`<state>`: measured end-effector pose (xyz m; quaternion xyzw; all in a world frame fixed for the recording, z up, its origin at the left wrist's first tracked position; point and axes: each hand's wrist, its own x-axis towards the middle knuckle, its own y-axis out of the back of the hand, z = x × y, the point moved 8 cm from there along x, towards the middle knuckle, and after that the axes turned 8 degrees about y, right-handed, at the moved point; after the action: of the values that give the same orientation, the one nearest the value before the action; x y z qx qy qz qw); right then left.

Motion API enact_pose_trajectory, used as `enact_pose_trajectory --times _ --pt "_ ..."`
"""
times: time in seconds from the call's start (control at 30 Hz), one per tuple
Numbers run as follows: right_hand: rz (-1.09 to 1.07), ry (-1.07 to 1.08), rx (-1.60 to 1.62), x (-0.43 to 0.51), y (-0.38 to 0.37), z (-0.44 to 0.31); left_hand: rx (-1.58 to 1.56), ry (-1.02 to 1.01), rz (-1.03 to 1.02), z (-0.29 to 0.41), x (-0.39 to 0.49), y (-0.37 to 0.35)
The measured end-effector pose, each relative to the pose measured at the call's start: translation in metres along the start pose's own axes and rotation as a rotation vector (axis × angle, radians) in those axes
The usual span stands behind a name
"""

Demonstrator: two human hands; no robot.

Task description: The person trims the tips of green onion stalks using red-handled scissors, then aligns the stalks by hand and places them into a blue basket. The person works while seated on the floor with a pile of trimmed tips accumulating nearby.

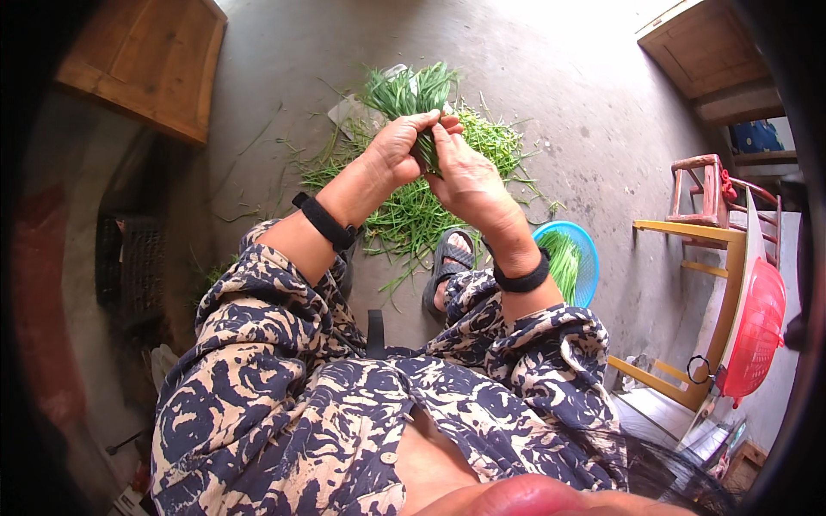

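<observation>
A bunch of long green leafy stalks, which look like garlic chives (413, 90), is held up over the floor. My left hand (400, 145) is closed around its lower part. My right hand (468, 171) grips the same bunch from the other side, thumb and fingers on the stalks close to my left thumb. Under both hands a loose heap of cut green stalks (419, 216) is spread on the concrete floor. To the right, partly behind my right forearm, stands a blue plastic basket (590, 258) with more green stalks (563, 264) lying lengthwise in it.
My sandalled foot (450, 261) is beside the heap. At the right are a wooden stool (700, 193), a yellow-framed table (716, 309) and a red plastic colander (761, 329). A wooden cabinet (161, 64) stands upper left, a dark plastic crate (142, 264) at the left.
</observation>
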<state>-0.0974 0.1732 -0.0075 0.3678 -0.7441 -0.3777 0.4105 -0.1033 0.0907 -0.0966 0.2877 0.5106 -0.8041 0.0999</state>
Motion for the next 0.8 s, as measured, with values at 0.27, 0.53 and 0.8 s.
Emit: enact_pose_trajectory --times 0.27,0.53,0.8 --pt "0.225 -0.416 0.829 -0.010 0.026 0.062 0.153 -0.142 -0.285 0.012 -0.022 -0.032" --pt "0.252 -0.306 1.531 -0.007 0.013 0.042 0.285 -0.307 -0.330 0.003 -0.047 -0.061" --pt "-0.009 -0.395 1.399 -0.010 -0.003 0.017 0.450 -0.134 -0.172 -0.010 -0.044 -0.050"
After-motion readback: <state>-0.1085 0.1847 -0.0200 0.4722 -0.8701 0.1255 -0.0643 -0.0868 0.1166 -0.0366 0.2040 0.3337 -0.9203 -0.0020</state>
